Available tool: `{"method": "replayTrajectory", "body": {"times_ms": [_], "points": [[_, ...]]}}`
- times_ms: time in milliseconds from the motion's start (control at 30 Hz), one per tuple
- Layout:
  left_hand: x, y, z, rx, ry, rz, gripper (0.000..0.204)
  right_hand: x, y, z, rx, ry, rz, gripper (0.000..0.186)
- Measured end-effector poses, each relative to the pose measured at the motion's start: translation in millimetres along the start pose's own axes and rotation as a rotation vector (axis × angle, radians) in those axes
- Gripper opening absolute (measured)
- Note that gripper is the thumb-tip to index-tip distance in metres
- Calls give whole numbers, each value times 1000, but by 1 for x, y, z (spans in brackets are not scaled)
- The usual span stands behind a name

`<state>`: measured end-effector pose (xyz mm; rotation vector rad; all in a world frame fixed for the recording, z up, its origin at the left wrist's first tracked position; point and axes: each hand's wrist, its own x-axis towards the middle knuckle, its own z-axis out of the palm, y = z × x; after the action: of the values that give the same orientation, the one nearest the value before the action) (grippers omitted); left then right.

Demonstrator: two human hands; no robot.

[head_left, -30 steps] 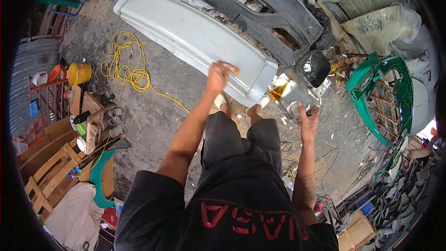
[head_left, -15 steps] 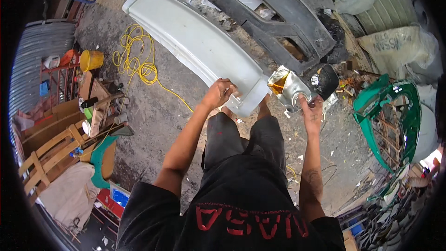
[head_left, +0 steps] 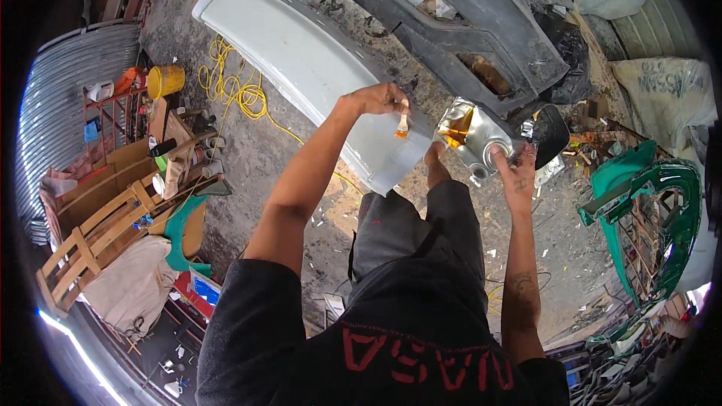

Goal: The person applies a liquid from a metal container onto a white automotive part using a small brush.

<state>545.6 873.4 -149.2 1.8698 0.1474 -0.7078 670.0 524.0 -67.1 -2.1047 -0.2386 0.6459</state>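
My left hand (head_left: 383,98) is closed around the handle of a small paintbrush (head_left: 404,114). Its amber-wet bristles point down over the near end of a long pale grey, smooth car body panel (head_left: 289,60); whether they touch it I cannot tell. In my right hand (head_left: 517,169) is a silver metal can (head_left: 489,135) with its side cut open, tilted on its side just right of the panel. Amber liquid (head_left: 459,128) shows inside the can. My thumb presses by its round cap, while the other fingers are partly hidden behind it.
Dark grey bumpers (head_left: 466,37) lie beyond the panel. A yellow cord (head_left: 248,98) coils on the floor to the left, near a yellow bucket (head_left: 165,81) and a wooden frame (head_left: 94,252). Green body parts (head_left: 639,210) stand at the right.
My left hand has moved up and to the right across the panel's near end, bringing the brush into plain view. The can stays in my right hand, and the whole view has shifted slightly.
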Motion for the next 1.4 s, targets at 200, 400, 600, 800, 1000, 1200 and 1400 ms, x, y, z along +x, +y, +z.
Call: {"method": "replayTrajectory", "body": {"times_ms": [200,400,600,800,1000,1200,1400], "points": [[18,-21,5,-114,61,-170,20,13,-6,-6,108,-80,69,60],[-3,-41,43,-583,520,-29,16,26,-23,1,106,-124,100,71],[-31,9,79,-93,939,-241,23,38,-20,8,67,-122,97,73],[-51,48,106,68,1043,30,18,44,-26,8,100,-174,149,69],[-76,48,129,251,781,57,36,44,-29,11,116,-163,103,67],[-89,53,128,20,866,-32,15,41,-26,13,130,-183,105,68],[-74,48,100,205,956,-36,20,37,-25,18,153,-210,19,68]]}}
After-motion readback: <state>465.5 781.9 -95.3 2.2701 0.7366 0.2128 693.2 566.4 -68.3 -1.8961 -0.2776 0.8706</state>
